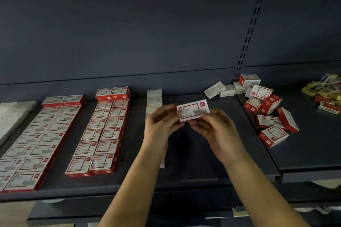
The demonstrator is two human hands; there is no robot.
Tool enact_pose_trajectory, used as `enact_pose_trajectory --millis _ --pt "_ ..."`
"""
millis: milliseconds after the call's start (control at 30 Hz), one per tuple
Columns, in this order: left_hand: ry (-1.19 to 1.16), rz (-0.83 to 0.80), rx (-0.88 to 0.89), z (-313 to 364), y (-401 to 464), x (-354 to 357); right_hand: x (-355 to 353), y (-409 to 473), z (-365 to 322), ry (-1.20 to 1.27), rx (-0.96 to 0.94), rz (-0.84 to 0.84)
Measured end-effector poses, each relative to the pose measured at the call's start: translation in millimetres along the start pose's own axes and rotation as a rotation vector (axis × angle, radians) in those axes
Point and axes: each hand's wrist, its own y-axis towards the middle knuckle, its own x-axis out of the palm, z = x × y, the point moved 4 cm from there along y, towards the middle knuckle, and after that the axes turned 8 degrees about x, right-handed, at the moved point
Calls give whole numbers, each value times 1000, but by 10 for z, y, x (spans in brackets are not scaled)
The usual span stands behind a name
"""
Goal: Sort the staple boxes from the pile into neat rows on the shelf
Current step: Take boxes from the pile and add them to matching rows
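**Ana:** Head view first: how much of the sorting looks finished?

**Ben:** A good part, I'd judge. Left of the hands, two double rows of red-and-white boxes (103, 131) run from the front edge of the shelf (193, 177) toward its back, some stacked two high. Further left lies a wider double row (36, 140). Just behind the left hand (162, 123) a single line of pale boxes (154, 97) has been started, partly hidden by the wrist.

**Ana:** And the hands?

**Ben:** Both hold one staple box (193, 110) above the shelf, label up. The left pinches its left end and the right hand (215, 129) pinches its lower edge with thumb and fingertips.

**Ana:** What is left?

**Ben:** The pile (267, 112), right of the right hand, holds maybe ten loose red boxes lying at all angles. Behind it sit a few white boxes (221, 89), one tilted. I'd call the job past halfway, with this box not yet placed.

**Ana:** The surface and surroundings?

**Ben:** Dark blue-grey metal shelving, a plain back panel, and a slotted upright (247, 38) behind the pile. A seam splits the shelf, and the pile straddles it. Far right, yellow and red packets (326, 94) lie jumbled. Lighting is dim.
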Motion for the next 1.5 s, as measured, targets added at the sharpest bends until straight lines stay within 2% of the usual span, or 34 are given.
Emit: enact_pose_trajectory --millis 200,333,433,500,567,633,733,867,1033,1200,1333,1500 --pt "-16 41 -24 3 -35 -174 68 3 147 31 45 -7" --pt "-29 65 -27 53 -61 -345 144 -1 214 -119 11 17" --pt "-24 99 -41 115 -58 -514 240 -1 245 -393 -126 83" --pt "-35 112 -41 188 -43 -641 366 -13 217 -757 -332 88" --pt "-49 109 -41 273 -31 -769 588 -16 227 -1141 -576 15" --pt "-31 94 -18 372 -26 -919 875 4 307 -1376 -720 -81" --pt "67 109 43 558 3 -1265 1395 56 470 -1584 -875 -138" --pt "142 151 120 866 75 -1886 2064 177 760 -1699 -844 -218" --pt "455 175 279 1251 225 -2745 2781 313 1221 -1701 -762 -320" --pt "1139 189 470 1550 468 -3624 3245 601 1778 -1678 -674 -352" --pt "1485 77 424 1606 759 -4000 3527 910 2100 -1679 -572 -304" --pt "1637 -126 240 1569 1088 -4245 3810 1306 2333 -1696 -502 -228"
